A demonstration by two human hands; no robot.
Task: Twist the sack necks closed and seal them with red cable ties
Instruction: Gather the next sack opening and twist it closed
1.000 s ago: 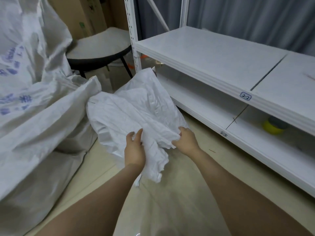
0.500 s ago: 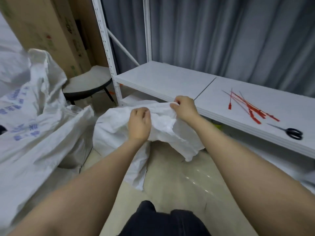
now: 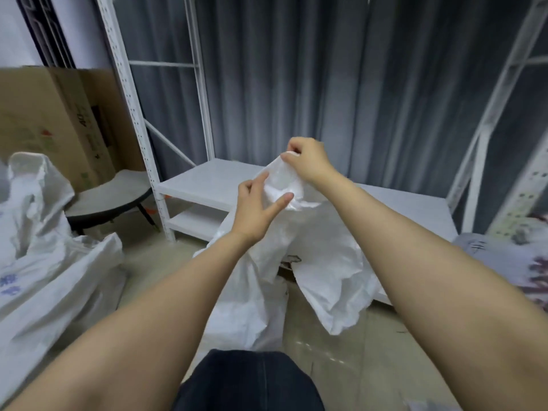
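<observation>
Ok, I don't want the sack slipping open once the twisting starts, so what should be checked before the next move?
1. Top of the sack pinched by the right hand: ok.
2. Grip of the left hand on the neck: not ok; thumb and forefinger bracket it, spread, not closed.
3. Tight twist in the neck: not ok; the fabric is only loosely bunched.
4. A red cable tie within reach: cannot tell; none in view.
5. Lower folds of the sack free of the shelf: cannot tell; they hang in front of it.
</observation>
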